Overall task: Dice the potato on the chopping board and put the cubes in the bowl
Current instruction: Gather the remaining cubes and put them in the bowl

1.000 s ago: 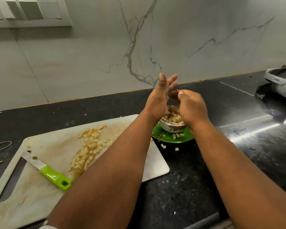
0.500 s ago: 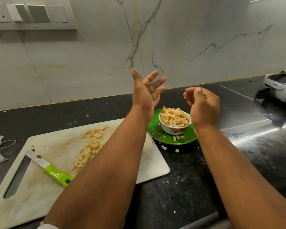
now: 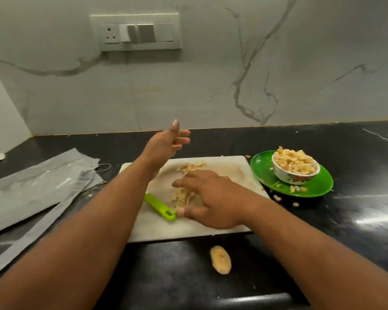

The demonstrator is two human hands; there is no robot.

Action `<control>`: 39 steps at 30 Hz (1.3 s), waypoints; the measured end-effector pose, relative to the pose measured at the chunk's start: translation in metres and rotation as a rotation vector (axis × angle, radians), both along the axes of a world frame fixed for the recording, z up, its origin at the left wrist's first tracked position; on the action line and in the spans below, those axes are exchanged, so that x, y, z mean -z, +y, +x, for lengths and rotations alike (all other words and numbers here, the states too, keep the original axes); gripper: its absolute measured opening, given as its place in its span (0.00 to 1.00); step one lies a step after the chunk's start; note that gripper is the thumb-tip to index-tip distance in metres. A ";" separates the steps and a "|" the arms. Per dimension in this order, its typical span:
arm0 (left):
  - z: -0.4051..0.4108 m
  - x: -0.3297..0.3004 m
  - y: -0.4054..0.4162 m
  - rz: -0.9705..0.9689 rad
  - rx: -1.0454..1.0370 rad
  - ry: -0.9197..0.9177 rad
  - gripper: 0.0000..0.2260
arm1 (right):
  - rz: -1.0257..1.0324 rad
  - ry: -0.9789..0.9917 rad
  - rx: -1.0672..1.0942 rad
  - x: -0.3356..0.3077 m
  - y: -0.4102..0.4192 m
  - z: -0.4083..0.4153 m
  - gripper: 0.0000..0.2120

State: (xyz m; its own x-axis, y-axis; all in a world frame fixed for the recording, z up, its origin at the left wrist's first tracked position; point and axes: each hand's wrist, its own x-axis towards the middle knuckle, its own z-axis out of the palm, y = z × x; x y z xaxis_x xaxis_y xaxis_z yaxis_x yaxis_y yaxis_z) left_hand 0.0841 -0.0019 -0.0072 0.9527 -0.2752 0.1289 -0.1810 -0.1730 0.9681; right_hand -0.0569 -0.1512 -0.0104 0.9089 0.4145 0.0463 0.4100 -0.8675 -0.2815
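Black surface point(image 3: 356, 220) nearest carries one potato bit point(image 3: 220, 259) off the board point(image 3: 188, 230). On the board, right hand point(image 3: 213, 201), fingers spread flat, rakes the leftover cubes point(image 3: 184, 196) by the knife point(image 3: 159, 206); left hand point(image 3: 166, 145) hovers loosely curled, holding nothing. Farther right, bowl point(image 3: 295, 175) heaped on a plate point(image 3: 318, 187), few strays round it — approx. two-thirds done, I'd judge.

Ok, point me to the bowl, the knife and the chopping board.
bowl point(image 3: 297, 175): head view, outer wall with flower pattern.
knife point(image 3: 158, 205): head view, middle of green handle.
chopping board point(image 3: 166, 231): head view, bare near edge.
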 end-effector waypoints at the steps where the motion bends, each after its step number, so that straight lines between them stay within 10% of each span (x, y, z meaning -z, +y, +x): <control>1: 0.002 0.006 0.004 -0.020 -0.009 0.014 0.25 | -0.059 0.000 -0.015 0.002 0.010 0.001 0.30; 9: 0.012 0.031 0.015 -0.114 0.037 0.057 0.28 | -0.106 -0.156 -0.081 0.016 0.018 0.025 0.14; 30: 0.009 0.027 0.014 -0.058 0.152 0.055 0.35 | -0.042 -0.263 -0.093 0.029 0.015 0.038 0.09; 39: 0.007 0.028 0.015 -0.057 0.216 0.084 0.38 | 0.092 0.003 0.274 0.029 0.014 0.080 0.51</control>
State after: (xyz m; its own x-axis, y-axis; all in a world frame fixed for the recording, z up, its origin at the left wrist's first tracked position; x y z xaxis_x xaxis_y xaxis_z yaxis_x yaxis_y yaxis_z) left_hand 0.0914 0.0134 -0.0356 0.8804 -0.4686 0.0731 -0.1265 -0.0833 0.9885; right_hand 0.0230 -0.1375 -0.0396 0.9866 0.1476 0.0693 0.1628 -0.9166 -0.3652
